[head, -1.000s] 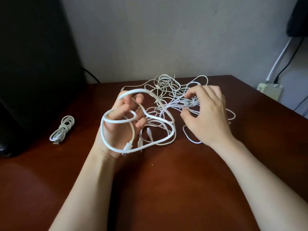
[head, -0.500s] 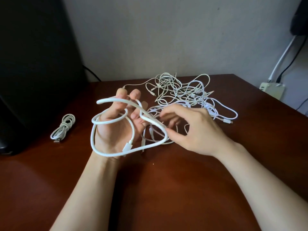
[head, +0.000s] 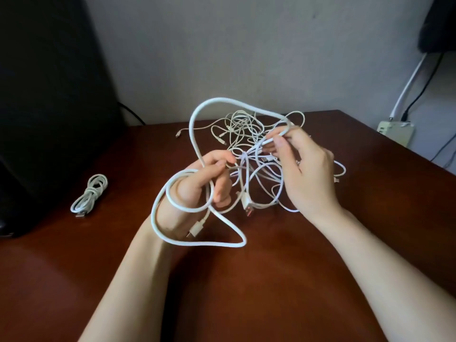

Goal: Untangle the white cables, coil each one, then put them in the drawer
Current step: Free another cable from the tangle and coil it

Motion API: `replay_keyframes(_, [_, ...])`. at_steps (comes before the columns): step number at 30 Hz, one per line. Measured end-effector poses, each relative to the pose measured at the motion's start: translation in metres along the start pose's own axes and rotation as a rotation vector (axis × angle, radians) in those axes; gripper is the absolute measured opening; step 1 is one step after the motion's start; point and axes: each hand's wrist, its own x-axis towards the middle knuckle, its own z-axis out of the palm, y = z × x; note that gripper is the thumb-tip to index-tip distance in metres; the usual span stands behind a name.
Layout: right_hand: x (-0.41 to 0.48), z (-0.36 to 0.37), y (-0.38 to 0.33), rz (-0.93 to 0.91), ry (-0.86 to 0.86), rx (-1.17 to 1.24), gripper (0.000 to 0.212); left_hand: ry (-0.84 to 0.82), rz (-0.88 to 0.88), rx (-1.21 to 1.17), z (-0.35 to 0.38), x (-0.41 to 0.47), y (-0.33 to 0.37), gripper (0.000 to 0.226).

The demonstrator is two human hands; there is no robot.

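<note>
A thick white cable [head: 192, 134] loops around my left hand [head: 197, 186], whose curled fingers grip it; its plug [head: 196, 229] dangles below my wrist. From there the cable arcs up and over to my right hand [head: 306, 174], which pinches it between thumb and fingers, raised above the table. Behind and between my hands lies a tangle of thin white cables [head: 244, 134], some strands lifted with the thick one. One finished coiled white cable [head: 90, 193] rests at the left of the table. No drawer is in view.
The brown wooden table [head: 246, 280] stands against a grey wall. A large black object [head: 49, 95] fills the left side. A beige power strip [head: 394, 130] with black and white cords sits beyond the table's right edge.
My right hand moved from low near the left hand up and to the right, drawing the thick cable into a tall arc. My left hand's fingers curled closed around the loops.
</note>
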Motion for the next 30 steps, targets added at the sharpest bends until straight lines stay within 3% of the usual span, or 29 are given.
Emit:
replay_keyframes(1, [0.001,-0.002,-0.001,-0.005,0.033,-0.019,0.017,0.058,0.017,0.015,0.001,-0.001,-0.002,0.005])
replay_keyframes(3, [0.002,-0.004,-0.002,-0.013,0.058,-0.020,0.020,0.217,0.031,0.115,0.000,0.000,-0.008,0.024])
replay_keyframes(4, [0.003,-0.004,-0.003,-0.020,0.052,-0.018,0.022,0.262,0.065,0.187,0.001,-0.001,-0.011,0.021])
replay_keyframes(5, [0.002,-0.004,-0.004,-0.031,0.035,-0.020,0.023,0.286,0.088,0.247,0.004,-0.001,-0.012,0.016])
replay_keyframes(8, [-0.001,-0.002,-0.006,-0.073,-0.058,-0.039,0.027,0.334,0.115,0.375,0.009,-0.001,-0.014,0.039])
replay_keyframes(13, [-0.007,0.002,-0.012,-0.146,-0.203,-0.060,0.030,0.356,0.137,0.560,0.024,-0.004,-0.019,0.026])
replay_keyframes(15, [-0.005,0.001,-0.011,-0.149,-0.167,-0.079,0.031,0.357,0.155,0.624,0.025,-0.005,-0.023,0.024])
replay_keyframes(18, [0.000,-0.001,-0.008,-0.113,-0.069,-0.110,0.031,0.500,0.197,0.607,0.018,-0.003,-0.024,0.015])
replay_keyframes(23, [0.002,0.000,-0.012,0.089,0.006,0.149,0.015,0.595,0.165,0.593,0.015,-0.004,-0.020,0.016])
replay_keyframes(26, [0.001,0.001,-0.017,0.193,-0.020,0.320,0.019,0.595,0.097,0.652,0.013,-0.005,-0.022,0.023])
replay_keyframes(30, [-0.001,0.004,-0.021,0.231,-0.085,0.424,0.022,0.612,0.096,0.648,0.010,-0.005,-0.024,0.014])
